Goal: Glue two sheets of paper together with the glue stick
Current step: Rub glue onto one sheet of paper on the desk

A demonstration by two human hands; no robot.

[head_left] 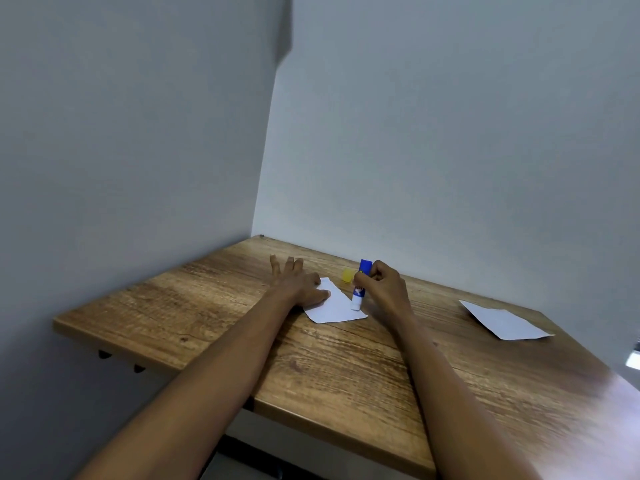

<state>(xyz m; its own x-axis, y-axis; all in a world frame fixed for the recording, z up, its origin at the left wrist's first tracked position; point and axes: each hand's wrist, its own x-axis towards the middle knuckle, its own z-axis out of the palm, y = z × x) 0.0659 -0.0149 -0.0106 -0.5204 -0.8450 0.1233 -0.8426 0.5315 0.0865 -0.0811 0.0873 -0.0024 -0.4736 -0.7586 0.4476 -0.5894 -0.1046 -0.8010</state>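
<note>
A small white sheet of paper (337, 308) lies near the middle of the wooden table (214, 306). My left hand (298, 284) rests flat on its left part, fingers spread. My right hand (382, 284) grips a blue and white glue stick (358, 289), held upside down with its tip touching the right edge of that sheet. The stick's yellow cap (347, 275) lies on the table just behind the sheet. A second white sheet (504, 320) lies apart at the right side of the table.
The table stands in a corner, with grey walls close behind and to the left. Its left and front edges drop off. A small pale object (633, 358) shows at the far right edge of the view.
</note>
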